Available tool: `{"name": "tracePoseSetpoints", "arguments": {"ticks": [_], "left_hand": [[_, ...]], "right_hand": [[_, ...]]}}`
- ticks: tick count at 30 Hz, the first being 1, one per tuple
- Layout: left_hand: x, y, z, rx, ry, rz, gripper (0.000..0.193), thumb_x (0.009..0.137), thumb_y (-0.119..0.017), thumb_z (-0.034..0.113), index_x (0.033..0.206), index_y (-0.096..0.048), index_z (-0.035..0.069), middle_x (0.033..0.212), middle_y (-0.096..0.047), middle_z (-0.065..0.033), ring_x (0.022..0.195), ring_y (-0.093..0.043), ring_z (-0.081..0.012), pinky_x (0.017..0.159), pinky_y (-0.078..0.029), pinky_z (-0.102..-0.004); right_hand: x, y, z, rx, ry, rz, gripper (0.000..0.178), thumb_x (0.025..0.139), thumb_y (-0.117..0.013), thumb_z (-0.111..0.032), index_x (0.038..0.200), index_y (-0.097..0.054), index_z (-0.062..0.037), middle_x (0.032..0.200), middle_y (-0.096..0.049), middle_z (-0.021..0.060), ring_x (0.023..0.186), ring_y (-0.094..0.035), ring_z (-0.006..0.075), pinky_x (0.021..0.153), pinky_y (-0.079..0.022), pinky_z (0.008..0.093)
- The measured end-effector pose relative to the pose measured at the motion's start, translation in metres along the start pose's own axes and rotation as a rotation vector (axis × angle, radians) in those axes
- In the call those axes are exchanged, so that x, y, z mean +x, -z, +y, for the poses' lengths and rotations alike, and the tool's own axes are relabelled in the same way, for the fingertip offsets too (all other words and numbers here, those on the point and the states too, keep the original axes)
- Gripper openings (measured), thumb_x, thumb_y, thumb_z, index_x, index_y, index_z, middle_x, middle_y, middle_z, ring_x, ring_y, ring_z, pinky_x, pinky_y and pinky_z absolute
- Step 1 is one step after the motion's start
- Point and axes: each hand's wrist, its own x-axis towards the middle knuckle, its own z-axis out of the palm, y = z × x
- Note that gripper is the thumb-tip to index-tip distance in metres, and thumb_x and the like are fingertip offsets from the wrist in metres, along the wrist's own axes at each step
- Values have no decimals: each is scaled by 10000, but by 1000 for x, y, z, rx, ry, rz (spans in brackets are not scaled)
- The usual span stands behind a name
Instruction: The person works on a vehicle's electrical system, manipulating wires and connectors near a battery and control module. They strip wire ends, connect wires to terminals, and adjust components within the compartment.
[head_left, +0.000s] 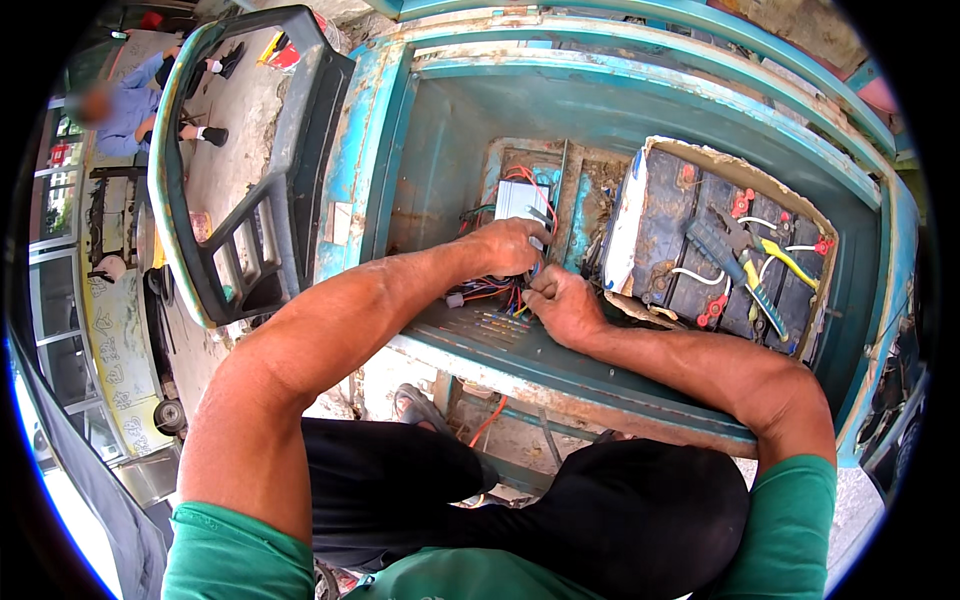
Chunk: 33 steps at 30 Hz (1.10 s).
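Note:
My left hand [512,247] is closed in front of a silver metal box [522,200] with wires coming out of it. A grey, narrow piece shows past its fingers, too small to name. Right beside it, my right hand [563,305] pinches thin wires between thumb and fingers. The two hands nearly touch at the fingertips. Under them hangs a bundle of coloured wires [508,287], red, black, orange and blue, with a pale plug [455,300] at its left end. My fingers hide most of the spot where they meet.
A teal, rusty metal compartment [450,110] surrounds the work. On its right, a torn carton [625,225] holds dark batteries [690,225]; pliers with yellow-and-blue handles [760,295] lie on top. A black-framed panel [300,130] stands at left. Farther left, a person [130,112] sits.

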Motion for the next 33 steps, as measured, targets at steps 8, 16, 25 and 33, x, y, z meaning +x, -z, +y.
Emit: {"name": "tracePoseSetpoints", "arguments": {"ticks": [8,16,25,33], "left_hand": [[-23,31,39,-392,579,-143,284,881,-594,155,1125,-687,43,863,-598,-94,748,-597,-177,652,-616,-359],[-41,40,33,-538,676,-218,284,848,-648,176,1085,-669,21,882,-625,-110,638,-597,-166,615,-610,-336],[-56,35,39,-233,422,-228,520,822,-823,183,1196,-552,-55,1011,-700,-172,753,-729,-201,610,-573,-339],[-47,21,36,120,173,-408,591,799,-842,264,1226,-580,-51,942,-716,-189,735,-729,-248,667,-572,-380]], "right_hand": [[1,-1,6,70,-23,-9,179,893,-724,-156,901,-674,16,784,-719,116,710,-679,167,659,-539,349],[5,-2,3,101,-79,-26,188,881,-724,-160,900,-694,24,793,-733,137,746,-707,196,702,-558,362],[10,-5,24,265,-68,-20,164,872,-712,-98,933,-695,54,859,-741,142,772,-701,173,712,-565,325],[7,0,13,178,-87,-105,224,826,-741,-49,1009,-637,30,844,-682,80,776,-650,142,695,-542,303]]}}
